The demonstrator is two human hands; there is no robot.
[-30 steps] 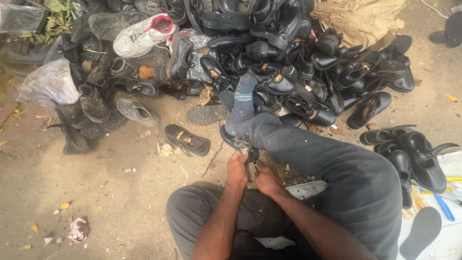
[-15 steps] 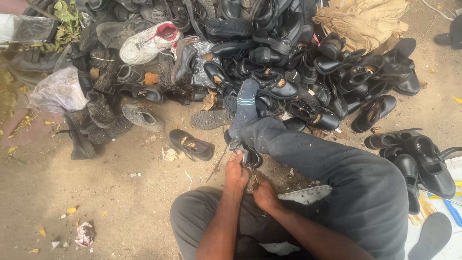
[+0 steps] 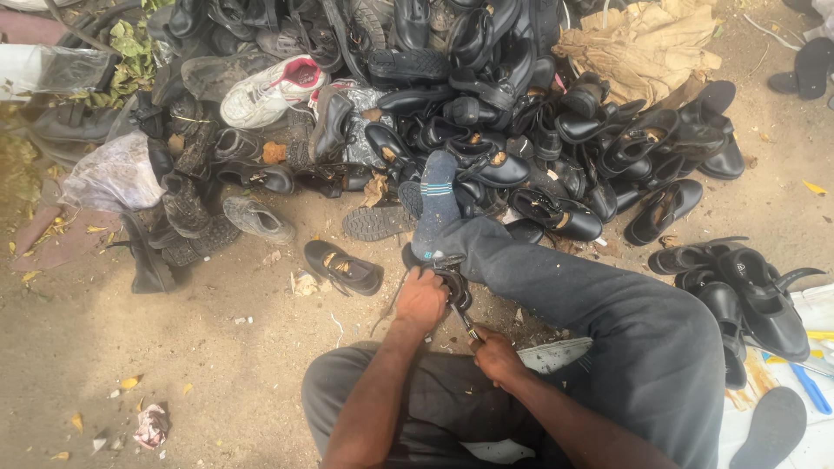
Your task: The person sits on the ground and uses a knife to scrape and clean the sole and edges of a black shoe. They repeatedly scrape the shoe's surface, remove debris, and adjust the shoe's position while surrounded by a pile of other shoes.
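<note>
I sit on sandy ground with my right leg stretched out in grey trousers and a blue sock point(image 3: 434, 204). My left hand point(image 3: 420, 301) grips a black shoe point(image 3: 453, 285) wedged under that leg near the ankle. My right hand point(image 3: 497, 354) holds a thin metal tool point(image 3: 465, 323) whose tip points into the shoe. Both hands sit close together just in front of my lap.
A big heap of black shoes point(image 3: 521, 130) lies ahead, with a white and pink sneaker point(image 3: 269, 91) at its left. A lone black shoe point(image 3: 343, 267) rests on the sand. More black shoes point(image 3: 747, 295) lie at right, crumpled brown paper point(image 3: 643, 48) behind.
The view has tilted down and closer. My right hand has drawn back toward my lap with the tool, while my left hand stays on the shoe.
</note>
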